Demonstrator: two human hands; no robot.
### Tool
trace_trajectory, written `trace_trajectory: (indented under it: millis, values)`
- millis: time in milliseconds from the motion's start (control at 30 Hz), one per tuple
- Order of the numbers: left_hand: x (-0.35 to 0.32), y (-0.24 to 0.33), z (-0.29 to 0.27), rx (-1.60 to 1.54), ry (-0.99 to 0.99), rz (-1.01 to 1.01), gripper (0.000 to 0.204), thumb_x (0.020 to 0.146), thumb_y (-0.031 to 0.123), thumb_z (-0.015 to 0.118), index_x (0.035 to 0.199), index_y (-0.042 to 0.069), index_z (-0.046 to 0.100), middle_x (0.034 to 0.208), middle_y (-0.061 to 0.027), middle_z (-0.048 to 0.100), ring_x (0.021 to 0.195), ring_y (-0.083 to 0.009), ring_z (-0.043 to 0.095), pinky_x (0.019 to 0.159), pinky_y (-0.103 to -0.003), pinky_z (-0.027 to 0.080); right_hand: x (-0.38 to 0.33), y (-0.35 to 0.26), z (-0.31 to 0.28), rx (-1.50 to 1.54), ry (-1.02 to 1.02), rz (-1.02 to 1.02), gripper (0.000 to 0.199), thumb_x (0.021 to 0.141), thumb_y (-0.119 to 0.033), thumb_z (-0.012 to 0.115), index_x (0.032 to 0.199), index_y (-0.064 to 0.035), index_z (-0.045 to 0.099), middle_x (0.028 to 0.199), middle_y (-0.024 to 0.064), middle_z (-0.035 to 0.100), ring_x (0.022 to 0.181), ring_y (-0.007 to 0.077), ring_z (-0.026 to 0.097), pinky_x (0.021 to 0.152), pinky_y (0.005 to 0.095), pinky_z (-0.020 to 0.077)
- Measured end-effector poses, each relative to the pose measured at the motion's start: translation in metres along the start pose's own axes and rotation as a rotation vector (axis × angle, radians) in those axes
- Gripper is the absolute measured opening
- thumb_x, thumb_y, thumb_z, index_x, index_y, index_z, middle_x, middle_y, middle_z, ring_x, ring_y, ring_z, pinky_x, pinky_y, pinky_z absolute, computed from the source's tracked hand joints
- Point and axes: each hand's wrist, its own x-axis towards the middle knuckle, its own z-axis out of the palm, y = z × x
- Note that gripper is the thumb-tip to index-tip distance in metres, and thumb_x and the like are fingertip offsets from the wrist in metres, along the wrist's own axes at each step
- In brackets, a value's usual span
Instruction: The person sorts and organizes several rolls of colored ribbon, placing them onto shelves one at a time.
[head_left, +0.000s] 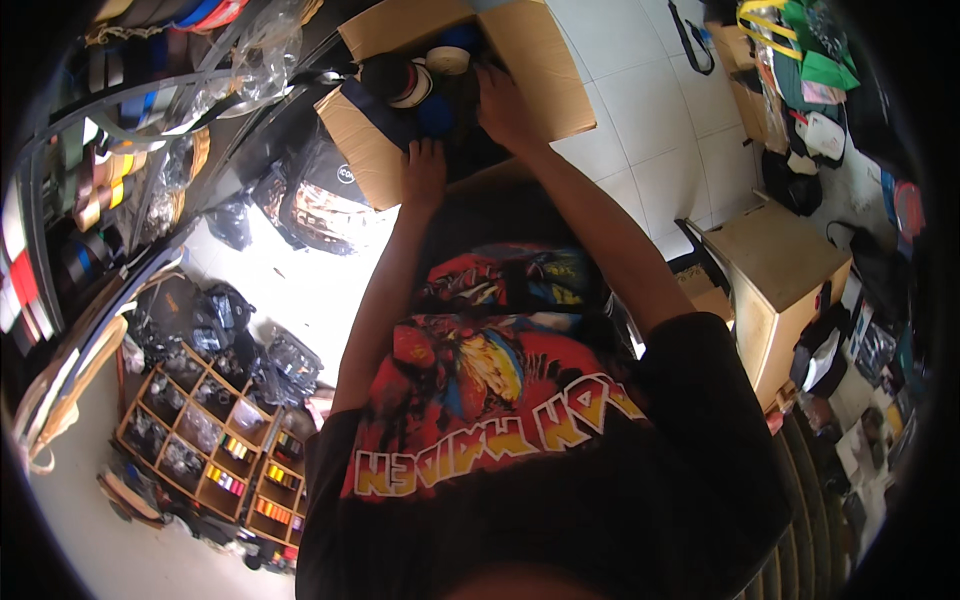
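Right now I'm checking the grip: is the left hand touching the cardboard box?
Touching. The head view shows the left hand resting on the near edge of the cardboard box, with no gap visible.

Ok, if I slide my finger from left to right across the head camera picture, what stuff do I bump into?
Rack of ribbon rolls → wooden cubby shelf → left hand → right hand in the cardboard box → wooden cabinet → green bags.

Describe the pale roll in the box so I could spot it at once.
Find the open cardboard box at the top, where both hands reach in. The tape roll lies near its back, cream-coloured among dark rolls, just left of the right hand.
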Motion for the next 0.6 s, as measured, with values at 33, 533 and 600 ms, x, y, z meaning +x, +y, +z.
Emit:
trace_trajectory:
  millis: [33,533,600]
  values:
    - [-0.004,0.0,-0.001,-0.003,-0.003,-0.011,0.038,0.079,0.008,0.058,0.117,0.006,0.055,0.114,-0.0129,0.053,0.112,-0.0316,0.048,0.089,-0.043,0.044,0.003,0.004,0.009,-0.035,-0.098,0.061,0.059,0.074,-0.006,0.067,0.128,-0.0004,0.045,0.131,0.0224,0.048,0.119,0.0406,0.048,0.095,0.0482,0.0456]
    - [-0.028,-0.035,0.015,-0.276,-0.017,-0.064,0.055,0.08,0.007,0.055,0.134,0.007,0.048,0.143,-0.0116,0.041,0.131,-0.0358,0.037,0.102,-0.047,0.04,0.002,-0.012,0.056,-0.378,-0.133,0.109,0.06,0.076,-0.005,0.064,0.129,0.0066,0.039,0.129,0.0244,0.042,0.108,0.0371,0.056,0.082,0.0398,0.0559]
    - [-0.028,-0.039,0.021,-0.301,0.02,-0.053,0.052,0.081,0.008,0.055,0.132,0.009,0.05,0.142,-0.0101,0.043,0.13,-0.0359,0.038,0.1,-0.047,0.042,0.002,-0.009,0.058,-0.416,-0.186,0.156,0.06,0.076,-0.005,0.064,0.129,0.0072,0.039,0.128,0.0239,0.044,0.106,0.0362,0.058,0.08,0.0392,0.0564]
